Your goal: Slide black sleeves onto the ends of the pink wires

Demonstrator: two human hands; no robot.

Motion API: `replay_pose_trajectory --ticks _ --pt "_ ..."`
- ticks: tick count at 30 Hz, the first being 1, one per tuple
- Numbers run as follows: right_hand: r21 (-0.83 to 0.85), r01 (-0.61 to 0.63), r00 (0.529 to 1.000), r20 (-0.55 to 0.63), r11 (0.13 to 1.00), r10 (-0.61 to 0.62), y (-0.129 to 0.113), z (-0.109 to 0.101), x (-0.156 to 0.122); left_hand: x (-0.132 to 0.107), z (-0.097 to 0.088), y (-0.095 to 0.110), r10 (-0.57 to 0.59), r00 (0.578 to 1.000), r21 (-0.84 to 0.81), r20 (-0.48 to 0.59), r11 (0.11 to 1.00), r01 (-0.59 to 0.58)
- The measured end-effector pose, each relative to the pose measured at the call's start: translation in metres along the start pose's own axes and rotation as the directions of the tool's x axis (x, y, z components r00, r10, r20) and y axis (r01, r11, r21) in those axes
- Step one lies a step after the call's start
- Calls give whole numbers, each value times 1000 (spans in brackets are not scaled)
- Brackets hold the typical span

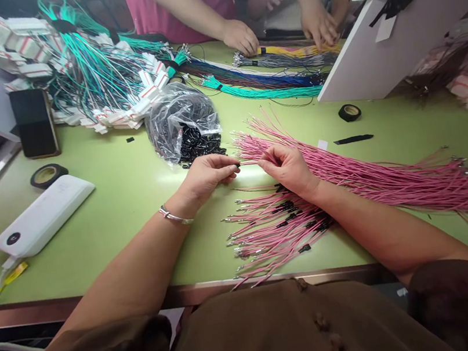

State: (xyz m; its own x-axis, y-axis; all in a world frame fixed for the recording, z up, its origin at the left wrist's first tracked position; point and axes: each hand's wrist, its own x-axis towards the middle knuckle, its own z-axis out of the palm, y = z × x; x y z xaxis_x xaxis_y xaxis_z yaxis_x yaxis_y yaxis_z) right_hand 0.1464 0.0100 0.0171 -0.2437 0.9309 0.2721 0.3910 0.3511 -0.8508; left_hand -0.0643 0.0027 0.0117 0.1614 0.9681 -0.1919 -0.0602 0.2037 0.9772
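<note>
My left hand (211, 174) pinches a small black piece (238, 165) between thumb and fingertips. A pink wire runs from that piece to my right hand (286, 169), whose fingers are closed round it. Behind and under my right hand spreads a big bundle of pink wires (362, 180) with metal terminals at the ends. Nearer my body lies a second group of pink wires (260, 236), with black pieces on several of them. An open clear plastic bag (178, 113) of small black parts (199, 145) sits just beyond my left hand.
Rolls of black tape (48, 175) (349, 112), a white power bank (44, 215) and a phone (35, 123) lie on the green table (134, 214). Green wire bundles with white connectors (84, 57) pile up at back left. Co-workers' hands (239, 37) handle wires beside a white panel (399, 45).
</note>
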Motion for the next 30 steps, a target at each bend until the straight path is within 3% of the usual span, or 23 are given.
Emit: replay_pose_trajectory --ticks 6,14,18,22,25,30 --pt "-20 -28 994 109 999 30 5 -2 3 -4 7 6 46 999 218 -14 975 -42" --pt "45 -57 975 215 997 46 6 -3 2 -2 22 -3 88 993 90 84 991 -96" --pt "162 -144 965 241 976 102 5 -3 1 -3 32 -7 157 977 172 144 968 -181" --pt "303 -238 966 174 923 192 9 -5 6 -5 35 -9 168 952 186 256 958 -219" --pt "221 -195 976 136 956 168 10 -6 7 -4 33 -11 152 960 117 236 976 -183" --pt "-42 52 952 304 998 -37 10 0 2 -5 28 -8 166 976 102 139 978 -181"
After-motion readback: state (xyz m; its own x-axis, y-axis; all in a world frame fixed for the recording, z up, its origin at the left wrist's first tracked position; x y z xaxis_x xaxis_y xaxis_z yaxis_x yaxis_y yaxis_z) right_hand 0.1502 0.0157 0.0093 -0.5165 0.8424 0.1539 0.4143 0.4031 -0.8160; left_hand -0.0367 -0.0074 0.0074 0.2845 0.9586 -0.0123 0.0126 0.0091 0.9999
